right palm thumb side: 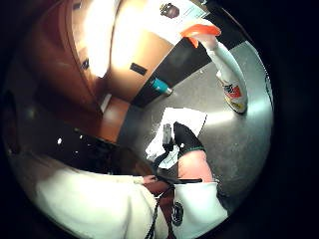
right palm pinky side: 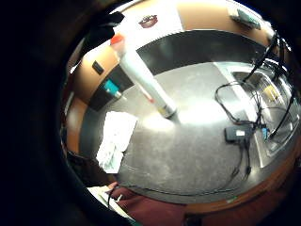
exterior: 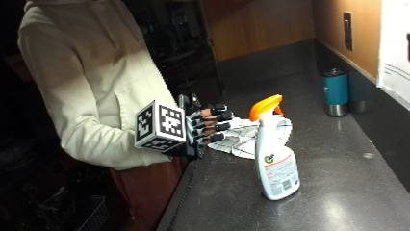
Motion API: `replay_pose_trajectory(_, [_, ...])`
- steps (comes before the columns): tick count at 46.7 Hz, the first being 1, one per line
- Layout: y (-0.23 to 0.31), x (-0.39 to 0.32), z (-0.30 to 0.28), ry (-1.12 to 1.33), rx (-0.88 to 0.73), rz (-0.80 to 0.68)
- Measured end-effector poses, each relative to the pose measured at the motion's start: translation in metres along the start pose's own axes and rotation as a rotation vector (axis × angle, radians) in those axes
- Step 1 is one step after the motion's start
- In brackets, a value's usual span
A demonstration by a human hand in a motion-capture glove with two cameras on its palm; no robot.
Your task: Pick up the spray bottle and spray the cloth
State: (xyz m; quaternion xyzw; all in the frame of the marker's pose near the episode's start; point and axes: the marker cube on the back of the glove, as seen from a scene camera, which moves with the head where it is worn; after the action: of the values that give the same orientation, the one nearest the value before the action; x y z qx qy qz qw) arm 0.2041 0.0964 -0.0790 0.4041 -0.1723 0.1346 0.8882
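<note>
spray bottle (exterior: 276, 159) just beside grip (exterior: 206, 126)

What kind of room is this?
Probably a kitchen or break room: a long dark counter with a metal sink set in it, wooden wall panels, and a teal travel mug by the wall.

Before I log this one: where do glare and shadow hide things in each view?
Outside view: the spray bottle and cloth are lit, the room behind the person is dark. Thumb side palm view: glare washes out the wooden wall. Little finger side palm view: a bright patch on the countertop beside the bottle's base.
</note>
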Motion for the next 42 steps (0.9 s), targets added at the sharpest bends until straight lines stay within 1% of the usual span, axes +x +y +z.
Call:
replay_pose_trajectory(9, [-0.019,0.018,0.014,-0.085,0.0,0.084])
replay_pose_trajectory(26, [-0.06,0.051,0.065,-0.271,-0.059,0.298])
replay_pose_trajectory(34, [-0.079,0.053,0.085,-0.321,-0.082,0.345])
replay_pose_trajectory(42, [-0.105,0.046,0.096,-0.391,-0.039,0.387])
